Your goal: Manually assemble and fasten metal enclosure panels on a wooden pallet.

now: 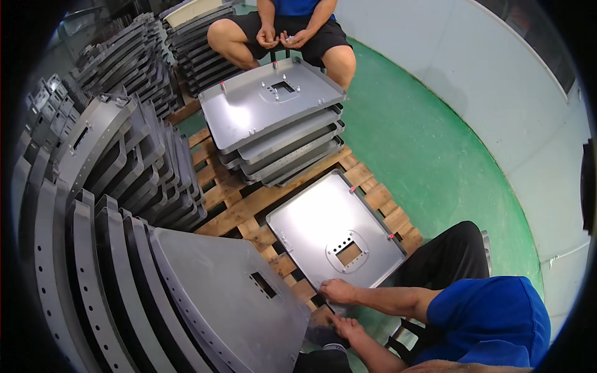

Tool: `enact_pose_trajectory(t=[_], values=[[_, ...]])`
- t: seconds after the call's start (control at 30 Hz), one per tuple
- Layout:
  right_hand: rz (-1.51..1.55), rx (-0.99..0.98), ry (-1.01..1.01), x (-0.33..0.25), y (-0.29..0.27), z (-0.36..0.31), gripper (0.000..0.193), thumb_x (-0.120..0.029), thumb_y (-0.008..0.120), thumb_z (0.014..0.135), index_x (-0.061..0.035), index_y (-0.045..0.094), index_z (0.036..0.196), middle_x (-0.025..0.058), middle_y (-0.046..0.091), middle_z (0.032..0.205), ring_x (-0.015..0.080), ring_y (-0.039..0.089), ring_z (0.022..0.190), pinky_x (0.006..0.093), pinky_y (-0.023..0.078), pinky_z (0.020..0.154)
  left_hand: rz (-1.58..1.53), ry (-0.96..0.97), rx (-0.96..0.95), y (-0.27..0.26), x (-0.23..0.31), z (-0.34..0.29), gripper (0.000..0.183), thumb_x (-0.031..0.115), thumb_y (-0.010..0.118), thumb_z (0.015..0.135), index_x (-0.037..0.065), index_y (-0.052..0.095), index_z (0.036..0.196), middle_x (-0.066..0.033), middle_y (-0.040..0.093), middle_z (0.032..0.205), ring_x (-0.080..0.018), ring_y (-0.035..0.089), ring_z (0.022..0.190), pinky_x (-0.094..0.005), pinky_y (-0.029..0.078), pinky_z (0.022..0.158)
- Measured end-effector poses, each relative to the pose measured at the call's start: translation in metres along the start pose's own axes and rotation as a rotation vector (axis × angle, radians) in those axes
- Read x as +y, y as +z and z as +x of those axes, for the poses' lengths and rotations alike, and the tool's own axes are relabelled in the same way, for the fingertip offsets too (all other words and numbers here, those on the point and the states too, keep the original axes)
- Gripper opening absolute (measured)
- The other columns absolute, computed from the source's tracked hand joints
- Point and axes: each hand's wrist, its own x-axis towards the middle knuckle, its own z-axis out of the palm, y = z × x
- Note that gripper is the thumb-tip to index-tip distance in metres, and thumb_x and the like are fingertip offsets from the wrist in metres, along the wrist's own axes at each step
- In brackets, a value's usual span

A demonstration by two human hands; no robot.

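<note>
Wooden pallet [249, 208] on the green floor [429, 155]; all the work sits on it.

Flat plate [329, 227], grey sheet metal, lies alone on the pallet's near right part. Its rectangular cut-out [349, 253] sits in a raised ring toward the near edge, and small red-tipped studs stand by its right-hand corners.

Right hand [339, 291] is on the near edge of the flat plate, just below the cut-out, knuckles up and fingers curled against the rim. I cannot tell whether that is a grip or plain contact.

Left hand [346, 326] is lower and just beside the right one, the two close but not touching. It is off the plate at the pallet's near edge, fingers bent over something dark that I cannot make out. I cannot tell if it holds anything.

Stack of plates [273, 102] of the same kind fills the pallet's far side, well apart from both hands.

Leaning plates [217, 298] stand on edge in rows along the left. The nearest one tilts toward the flat plate, and its lower corner ends close to the left hand.

A co-worker sits beyond the stack, their hands [280, 38] together over their knees.
</note>
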Motion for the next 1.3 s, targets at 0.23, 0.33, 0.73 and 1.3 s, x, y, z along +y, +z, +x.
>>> enact_pose_trajectory(t=[0.23, 0.33, 0.73, 1.3], values=[[-0.002, -0.011, 0.006, 0.000, 0.000, -0.001, 0.014, -0.011, 0.057, 0.076, -0.0015, 0.060, 0.086, 0.0164, 0.060, 0.089, 0.0343, 0.064, 0.082, 0.0429, 0.053, 0.072, -0.032, 0.000, 0.003, 0.003, 0.006, -0.005, 0.040, 0.041, 0.064, 0.089, 0.005, 0.052, 0.103, 0.0050, 0.026, 0.062, -0.0064, 0.025, 0.045, -0.0218, 0.020, 0.037], [-0.019, 0.000, -0.006, 0.002, 0.002, 0.000, 0.016, -0.010, 0.055, 0.077, -0.0007, 0.061, 0.088, 0.0168, 0.060, 0.090, 0.0352, 0.064, 0.083, 0.0431, 0.053, 0.072, -0.034, 0.026, -0.041, 0.004, 0.006, -0.004, 0.041, 0.043, 0.062, 0.090, 0.005, 0.053, 0.102, 0.0053, 0.026, 0.061, -0.0064, 0.025, 0.045, -0.0219, 0.020, 0.037], [-0.029, -0.035, 0.030, -0.001, -0.008, 0.004, 0.022, -0.011, 0.054, 0.081, -0.0074, 0.065, 0.099, 0.0163, 0.060, 0.093, 0.0350, 0.063, 0.088, 0.0443, 0.053, 0.074, -0.084, 0.030, -0.161, 0.023, 0.018, -0.018, 0.038, 0.046, 0.055, 0.092, 0.008, 0.051, 0.093, 0.0051, 0.028, 0.057, -0.0069, 0.029, 0.045, -0.0223, 0.022, 0.038], [-0.074, 0.010, -0.141, -0.046, -0.086, -0.078, 0.025, -0.018, 0.065, 0.073, -0.0060, 0.068, 0.094, 0.0188, 0.051, 0.123, 0.0330, 0.049, 0.112, 0.0390, 0.048, 0.088, 0.061, 0.013, -0.510, 0.043, 0.014, -0.032, 0.063, 0.051, 0.033, 0.097, 0.003, 0.042, 0.137, -0.0132, 0.047, 0.135, -0.0266, 0.045, 0.124, -0.0414, 0.035, 0.105]])
